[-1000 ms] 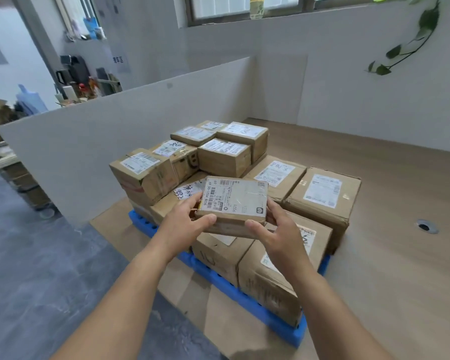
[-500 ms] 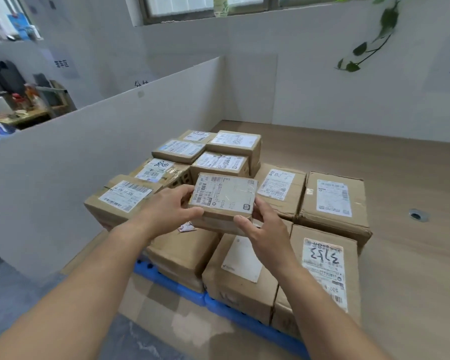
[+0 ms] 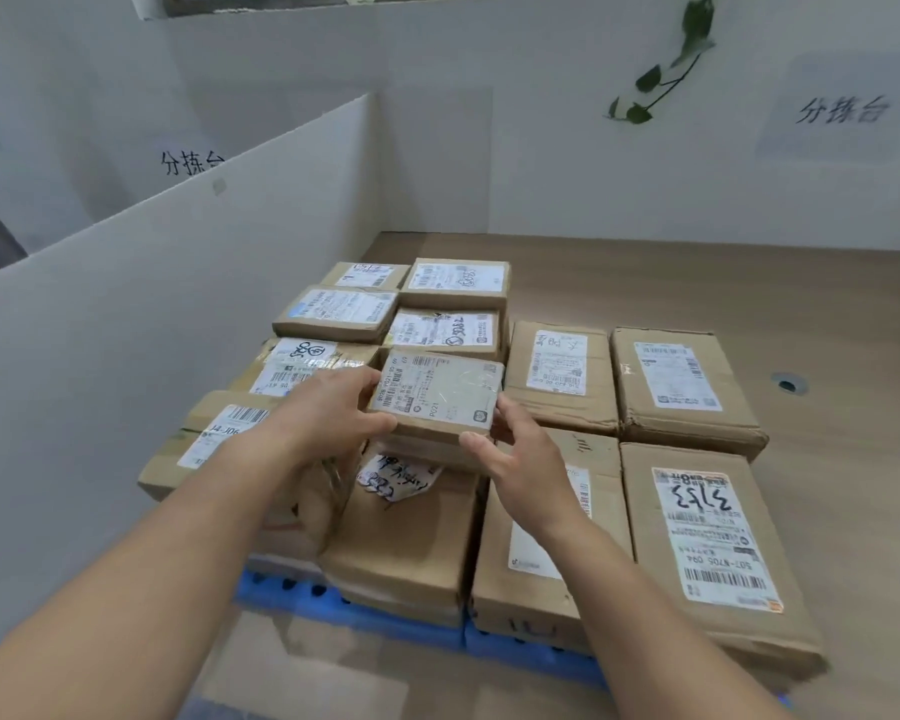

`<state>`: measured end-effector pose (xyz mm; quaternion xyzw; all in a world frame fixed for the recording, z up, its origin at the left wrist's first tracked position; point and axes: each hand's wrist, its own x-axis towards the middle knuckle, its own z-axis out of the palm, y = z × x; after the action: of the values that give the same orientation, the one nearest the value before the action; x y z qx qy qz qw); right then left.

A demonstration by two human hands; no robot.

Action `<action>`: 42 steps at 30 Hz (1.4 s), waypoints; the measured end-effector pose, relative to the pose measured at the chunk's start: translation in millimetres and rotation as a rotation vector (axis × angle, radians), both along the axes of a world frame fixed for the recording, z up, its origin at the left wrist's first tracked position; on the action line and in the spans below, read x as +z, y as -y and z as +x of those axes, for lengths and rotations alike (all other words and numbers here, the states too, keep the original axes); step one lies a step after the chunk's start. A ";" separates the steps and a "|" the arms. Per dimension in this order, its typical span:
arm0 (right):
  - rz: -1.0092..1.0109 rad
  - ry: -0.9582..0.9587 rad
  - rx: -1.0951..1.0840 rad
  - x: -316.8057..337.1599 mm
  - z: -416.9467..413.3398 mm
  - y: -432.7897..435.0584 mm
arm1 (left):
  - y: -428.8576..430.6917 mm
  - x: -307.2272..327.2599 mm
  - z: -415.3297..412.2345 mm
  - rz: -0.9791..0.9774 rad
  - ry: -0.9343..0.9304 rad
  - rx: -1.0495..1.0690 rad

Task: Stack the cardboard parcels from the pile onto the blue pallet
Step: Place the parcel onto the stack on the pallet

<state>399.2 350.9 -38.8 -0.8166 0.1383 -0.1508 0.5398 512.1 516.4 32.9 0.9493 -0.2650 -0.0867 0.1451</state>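
Placing looks to be the step: at frame centre the left hand point(image 3: 328, 415) and right hand point(image 3: 523, 462) grip the small parcel point(image 3: 437, 394) by opposite edges, low over the stacked parcels point(image 3: 689, 379) on the blue pallet point(image 3: 385, 623); next it likely needs lowering level, then release

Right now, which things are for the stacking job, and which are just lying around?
For the job:
held parcel
left hand and right hand, both holding it
stacked parcels
pallet

Just lying about:
plant
divider
wall sign
floor hole
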 end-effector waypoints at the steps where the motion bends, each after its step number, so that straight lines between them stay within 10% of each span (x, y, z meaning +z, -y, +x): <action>1: 0.002 -0.007 -0.005 -0.9 2.2 -1.9 | -1.4 -1.8 2.4 -0.005 0.001 -0.009; 27: -0.045 -0.071 -0.077 2.3 22.8 -1.1 | -8.2 -11.7 15.8 0.011 0.075 -0.034; 42: -0.811 -0.073 -0.372 28.0 -41.4 31.6 | 58.0 -20.4 -44.2 -0.371 0.396 -0.294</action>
<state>357.8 319.3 -10.8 -0.9282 0.2315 -0.2586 0.1342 467.8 458.4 12.5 0.8566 -0.4338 0.1298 0.2475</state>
